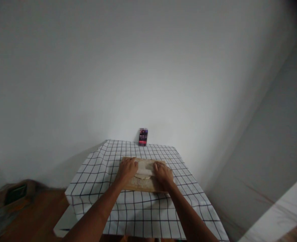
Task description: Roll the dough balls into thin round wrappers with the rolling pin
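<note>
A wooden board [148,186] lies on the checked tablecloth. Across it runs a pale rolling pin [145,166], its two ends covered by my hands. My left hand [128,168] is closed over the left end, knuckles up. On the other end, my right hand [163,172] is curled in the same way. A flat, pale piece of dough [141,176] shows its near edge just below the pin; the rest of it is hidden under the pin and my hands.
A white tablecloth [138,205] with dark grid lines covers the table. At its far edge a blurred dark and pink upright object [143,137] leans by the white wall [143,84]. A cardboard box [16,193] sits on the brown floor at left.
</note>
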A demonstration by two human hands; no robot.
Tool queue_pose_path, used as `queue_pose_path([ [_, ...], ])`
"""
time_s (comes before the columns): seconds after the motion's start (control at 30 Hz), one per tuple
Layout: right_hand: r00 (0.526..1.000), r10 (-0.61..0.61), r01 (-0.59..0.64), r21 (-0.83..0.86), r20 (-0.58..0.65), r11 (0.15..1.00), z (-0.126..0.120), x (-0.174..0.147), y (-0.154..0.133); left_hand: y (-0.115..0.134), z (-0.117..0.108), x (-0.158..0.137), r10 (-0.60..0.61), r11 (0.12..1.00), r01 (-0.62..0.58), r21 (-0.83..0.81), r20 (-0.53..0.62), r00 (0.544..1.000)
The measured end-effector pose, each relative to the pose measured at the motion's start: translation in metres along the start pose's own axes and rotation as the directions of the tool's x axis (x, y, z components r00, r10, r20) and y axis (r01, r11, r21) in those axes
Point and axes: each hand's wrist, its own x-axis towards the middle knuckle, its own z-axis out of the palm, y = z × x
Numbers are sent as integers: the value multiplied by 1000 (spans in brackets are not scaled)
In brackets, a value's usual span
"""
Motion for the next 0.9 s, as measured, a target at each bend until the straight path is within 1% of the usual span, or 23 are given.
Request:
queue_pose_path([
  [0.1, 995, -74, 80, -103, 63, 991, -3, 8, 1, -1, 3, 11, -12, 999, 12, 31, -5, 1000],
  [0.2, 991, -109, 118, -116, 78, 986, -4, 8, 2, -1, 5, 13, -11, 999, 11, 33, -19, 1000],
  [0.27, 993, -94, 101, -100, 74, 990, -4, 6, 1, -2, 6, 10, 4, 999, -3, 36, -25, 1000],
  [0.4, 999, 39, -39, -5, 33, 999, -4, -4, -5, -4, 7, -1, 62, 997, -60, 46, -56, 996],
  [0.47, 997, 75, -76, 22, 18, 997, -5, -11, -9, -6, 8, -7, 103, 993, -99, 58, -74, 992],
  [0.63, 998, 57, -57, 6, -21, 998, -5, -28, -15, -7, 8, -23, 194, 978, -188, 94, -58, 979],
  [0.73, 999, 34, -34, 7, -40, 999, -3, -35, -16, -6, 6, -31, 207, 974, -199, 111, -70, 976],
  [0.9, 997, 16, -11, 68, -77, 998, 1, -47, -16, -5, 5, -38, 207, 974, -198, 112, -69, 976],
])
